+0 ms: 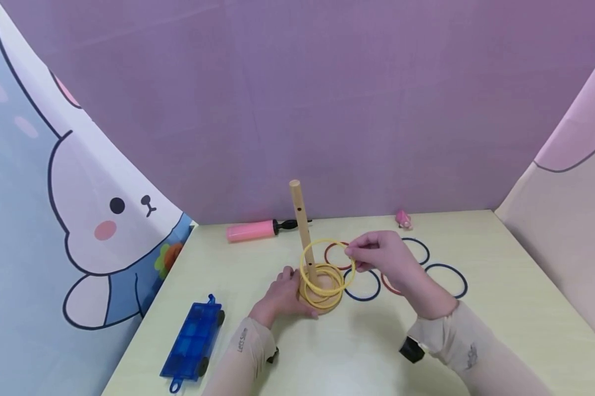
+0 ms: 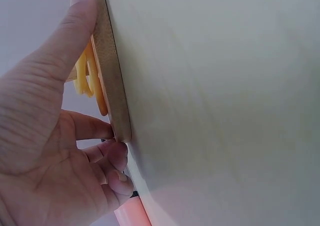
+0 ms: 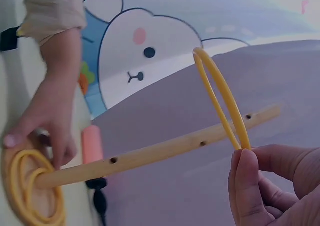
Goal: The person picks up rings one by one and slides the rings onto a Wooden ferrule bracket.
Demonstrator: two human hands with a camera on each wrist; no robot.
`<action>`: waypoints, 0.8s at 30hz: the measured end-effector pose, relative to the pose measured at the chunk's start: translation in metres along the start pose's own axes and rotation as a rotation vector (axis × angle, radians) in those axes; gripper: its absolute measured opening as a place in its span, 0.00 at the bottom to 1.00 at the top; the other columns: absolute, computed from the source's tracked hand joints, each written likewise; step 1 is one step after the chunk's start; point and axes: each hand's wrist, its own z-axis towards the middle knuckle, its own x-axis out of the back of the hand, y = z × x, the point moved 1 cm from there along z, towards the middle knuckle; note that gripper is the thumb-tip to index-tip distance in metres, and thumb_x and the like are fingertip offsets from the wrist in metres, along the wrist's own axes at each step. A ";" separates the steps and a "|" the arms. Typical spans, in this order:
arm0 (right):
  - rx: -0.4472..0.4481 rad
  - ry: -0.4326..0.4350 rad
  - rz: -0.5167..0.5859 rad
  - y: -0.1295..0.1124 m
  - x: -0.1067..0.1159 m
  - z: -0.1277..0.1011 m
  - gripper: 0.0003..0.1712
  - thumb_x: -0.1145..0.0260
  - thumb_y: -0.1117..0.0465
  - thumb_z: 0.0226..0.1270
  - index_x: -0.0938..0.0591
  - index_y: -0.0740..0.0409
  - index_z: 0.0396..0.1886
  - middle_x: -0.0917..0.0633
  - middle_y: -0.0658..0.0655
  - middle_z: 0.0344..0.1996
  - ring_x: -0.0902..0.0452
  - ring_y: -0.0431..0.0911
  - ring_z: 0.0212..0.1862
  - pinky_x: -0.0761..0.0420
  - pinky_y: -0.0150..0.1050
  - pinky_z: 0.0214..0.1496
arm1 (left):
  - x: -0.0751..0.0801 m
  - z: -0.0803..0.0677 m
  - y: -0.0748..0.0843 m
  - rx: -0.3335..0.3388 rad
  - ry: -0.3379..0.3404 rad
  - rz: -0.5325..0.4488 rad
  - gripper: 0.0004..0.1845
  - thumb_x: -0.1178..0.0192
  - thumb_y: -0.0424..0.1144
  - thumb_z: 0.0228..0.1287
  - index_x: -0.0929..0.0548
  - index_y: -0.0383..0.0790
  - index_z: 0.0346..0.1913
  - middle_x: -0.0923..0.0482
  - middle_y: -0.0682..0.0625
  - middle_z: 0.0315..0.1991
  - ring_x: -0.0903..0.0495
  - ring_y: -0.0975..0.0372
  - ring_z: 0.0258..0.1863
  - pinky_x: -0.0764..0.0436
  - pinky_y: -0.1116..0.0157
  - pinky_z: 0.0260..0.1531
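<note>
A wooden peg (image 1: 301, 217) stands on a round wooden base (image 1: 327, 306) with several yellow rings (image 1: 322, 287) stacked at its foot. My left hand (image 1: 288, 287) grips the base's edge, thumb on one side and fingers (image 2: 111, 158) on the other side of the base rim (image 2: 114, 91). My right hand (image 1: 353, 252) pinches one yellow ring (image 1: 328, 245) by its right side. That ring hangs tilted around the peg, above the stack. In the right wrist view my fingertips (image 3: 246, 178) pinch the ring (image 3: 220, 91) where it crosses the peg (image 3: 160, 155).
Red and dark blue rings (image 1: 446, 279) lie flat on the table (image 1: 500, 308) right of the base. A pink pump (image 1: 251, 230) and a small pink toy (image 1: 403, 220) lie by the back wall. A blue toy cart (image 1: 193, 342) sits front left. Walls enclose three sides.
</note>
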 end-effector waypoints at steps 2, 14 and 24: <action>0.022 0.011 -0.002 -0.014 -0.001 0.002 0.13 0.31 0.65 0.63 0.18 0.73 0.42 0.15 0.56 0.28 0.19 0.44 0.29 0.16 0.37 0.36 | 0.000 -0.001 0.000 0.001 0.001 -0.003 0.67 0.24 0.70 0.28 0.38 0.39 0.73 0.37 0.44 0.57 0.33 0.53 0.54 0.28 0.53 0.57; 0.122 0.134 0.101 -0.094 -0.010 0.017 0.14 0.30 0.63 0.63 0.17 0.69 0.43 0.15 0.61 0.34 0.17 0.46 0.31 0.16 0.40 0.39 | 0.003 -0.004 0.002 0.008 -0.010 0.018 0.68 0.25 0.70 0.30 0.40 0.33 0.73 0.39 0.42 0.61 0.34 0.50 0.58 0.29 0.52 0.58; 0.041 0.220 0.194 -0.088 -0.018 0.043 0.14 0.29 0.63 0.63 0.17 0.68 0.44 0.17 0.61 0.36 0.18 0.44 0.31 0.16 0.40 0.42 | 0.005 -0.005 0.005 0.010 -0.016 0.029 0.68 0.25 0.70 0.31 0.40 0.33 0.73 0.39 0.42 0.62 0.34 0.50 0.58 0.29 0.51 0.59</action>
